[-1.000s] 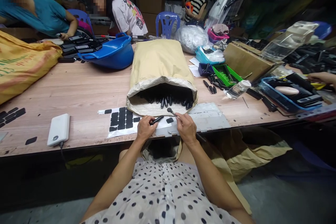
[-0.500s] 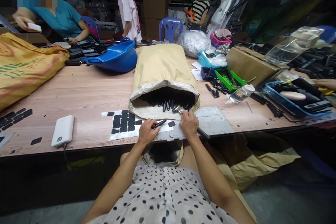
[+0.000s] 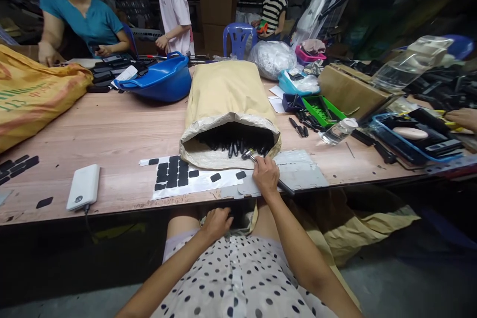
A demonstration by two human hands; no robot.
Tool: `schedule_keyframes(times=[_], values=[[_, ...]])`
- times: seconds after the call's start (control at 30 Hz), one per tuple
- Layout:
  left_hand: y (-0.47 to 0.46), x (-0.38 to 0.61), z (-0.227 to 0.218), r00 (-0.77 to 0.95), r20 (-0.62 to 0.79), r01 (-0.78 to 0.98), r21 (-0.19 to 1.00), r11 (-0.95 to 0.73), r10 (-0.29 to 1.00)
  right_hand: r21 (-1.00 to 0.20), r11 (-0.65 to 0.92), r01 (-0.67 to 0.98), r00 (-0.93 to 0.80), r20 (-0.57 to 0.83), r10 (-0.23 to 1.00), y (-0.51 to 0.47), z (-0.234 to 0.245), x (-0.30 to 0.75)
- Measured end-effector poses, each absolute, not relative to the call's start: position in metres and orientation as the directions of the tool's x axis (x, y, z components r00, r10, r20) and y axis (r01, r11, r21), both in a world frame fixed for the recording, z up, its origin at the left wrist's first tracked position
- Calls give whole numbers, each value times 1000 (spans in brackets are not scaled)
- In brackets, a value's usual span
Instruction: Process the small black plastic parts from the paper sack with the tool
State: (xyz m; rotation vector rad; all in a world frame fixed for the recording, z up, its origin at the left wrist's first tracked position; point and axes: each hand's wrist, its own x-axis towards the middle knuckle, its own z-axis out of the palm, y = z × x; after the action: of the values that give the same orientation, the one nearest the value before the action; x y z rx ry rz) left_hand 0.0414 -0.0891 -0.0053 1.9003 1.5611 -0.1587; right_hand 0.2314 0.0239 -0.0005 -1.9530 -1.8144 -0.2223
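Note:
My right hand (image 3: 266,176) is closed around a hammer (image 3: 247,154) with a shiny metal head and a black handle. The hammer head lies at the mouth of a tan sack (image 3: 228,89) on the table. Inside the sack are several black pen-shaped parts (image 3: 234,149). My left hand (image 3: 217,222) is below the table edge, at the mouth of a second sack (image 3: 254,218) on my lap. Its fingers are bent together; what they hold, if anything, is hidden in the dark. A white sheet of black rounded pads (image 3: 173,173) lies beyond it.
A white power bank (image 3: 84,186) with a cable lies left. Behind are a blue basin (image 3: 160,79) and a yellow sack (image 3: 33,94). At right are a green tray (image 3: 323,110), a bottle (image 3: 339,131) and a blue basket (image 3: 417,156). Several people are around the table.
My left hand has gone from the table down to the lap sack, and the black pen-shaped part it held is out of sight. My right hand stays on the hammer.

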Motion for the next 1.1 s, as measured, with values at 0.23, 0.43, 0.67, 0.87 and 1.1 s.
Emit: schedule_keyframes(times=[0.23,0.43,0.67,0.87,1.1], values=[[-86,33,-11,263,-520,908,418,-26,812,-366,18,931,166,464,870,17,13,235],[-97,30,-13,346,-492,873,480,-83,799,-530,-155,833,376,339,863,74,73,275],[-100,28,-23,385,-463,835,543,-88,799,-369,-191,909,252,123,960,168,123,296],[-99,27,-29,452,-473,821,551,-147,756,-389,-172,905,189,6,982,181,129,241],[-100,21,-30,469,-458,808,568,-157,756,-511,-50,858,53,-7,999,202,120,187]])
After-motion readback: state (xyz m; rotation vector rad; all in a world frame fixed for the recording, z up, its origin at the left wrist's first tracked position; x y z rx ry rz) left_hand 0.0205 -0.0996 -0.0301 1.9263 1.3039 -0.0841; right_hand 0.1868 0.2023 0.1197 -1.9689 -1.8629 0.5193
